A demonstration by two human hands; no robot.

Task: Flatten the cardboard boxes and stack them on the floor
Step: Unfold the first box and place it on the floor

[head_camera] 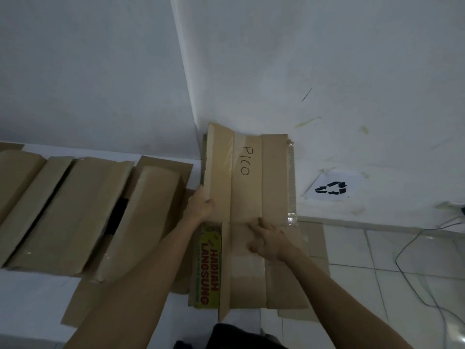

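A: Where's the box?

B: Flat box [249, 197] marked PICO sits in the corner, top half leaning on the wall [352, 71], bottom half on the stack [315, 238] on the floor [402, 260].

A: Hands?

B: Left hand [201, 205] grips its left edge, fingers curled round it. Right hand [269, 243] presses the crease, fingers fairly straight.

A: Risk?

B: Prob the upper half springs back up if she lets go too soon; the fold looks stiff. Unflattened boxes [88, 210] wait at left, and a cable [407, 248] trails nearby.
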